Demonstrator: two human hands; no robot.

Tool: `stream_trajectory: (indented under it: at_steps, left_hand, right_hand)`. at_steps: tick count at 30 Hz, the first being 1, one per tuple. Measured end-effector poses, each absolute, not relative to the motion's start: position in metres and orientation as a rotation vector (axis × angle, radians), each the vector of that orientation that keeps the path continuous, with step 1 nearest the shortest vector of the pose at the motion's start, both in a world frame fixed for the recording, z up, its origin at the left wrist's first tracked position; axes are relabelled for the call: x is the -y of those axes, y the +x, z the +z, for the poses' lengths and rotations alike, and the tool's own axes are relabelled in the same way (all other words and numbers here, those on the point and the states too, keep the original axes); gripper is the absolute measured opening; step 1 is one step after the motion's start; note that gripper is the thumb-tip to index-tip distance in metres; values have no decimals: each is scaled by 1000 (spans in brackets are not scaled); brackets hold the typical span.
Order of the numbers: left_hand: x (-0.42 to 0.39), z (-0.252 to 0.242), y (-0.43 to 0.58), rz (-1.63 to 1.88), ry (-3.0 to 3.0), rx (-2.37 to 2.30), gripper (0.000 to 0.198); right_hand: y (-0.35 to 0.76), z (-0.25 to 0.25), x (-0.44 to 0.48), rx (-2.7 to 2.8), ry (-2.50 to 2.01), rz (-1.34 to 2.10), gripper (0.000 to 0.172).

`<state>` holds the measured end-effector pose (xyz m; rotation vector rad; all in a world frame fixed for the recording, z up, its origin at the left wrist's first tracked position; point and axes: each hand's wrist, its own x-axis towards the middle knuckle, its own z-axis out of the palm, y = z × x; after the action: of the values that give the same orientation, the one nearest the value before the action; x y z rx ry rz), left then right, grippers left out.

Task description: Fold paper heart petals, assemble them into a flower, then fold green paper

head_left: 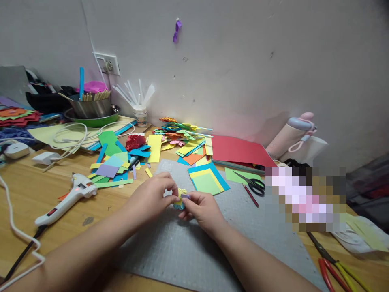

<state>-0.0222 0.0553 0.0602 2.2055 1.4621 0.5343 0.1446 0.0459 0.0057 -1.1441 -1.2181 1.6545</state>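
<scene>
Two hands close together, pinching a small paper piece.
The left hand (159,190) and right hand (202,209) grip the yellow, blue and purple piece (182,191) between their fingertips, above the grey mat (170,247); whether the hands touch each other, I cannot tell. Just beyond lie layered sheets (208,183) in green, yellow and blue, with a red pencil (251,195) and black-handled scissors (257,186) to their right. Left of the mat, a white glue gun (67,200) rests on the wooden table (100,217), near paper scraps (108,170). Farther back, a cup (140,115) holds translucent sticks (130,93) by the wall (219,73).
</scene>
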Motion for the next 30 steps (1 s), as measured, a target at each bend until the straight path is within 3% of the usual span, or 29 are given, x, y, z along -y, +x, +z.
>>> stream_trajectory:
  at_steps: [30]
  left_hand:
    - [-54,49,-19,661,2133,-1459,6]
  right_hand:
    - [148,4,-47,1221,-1039,1702,38]
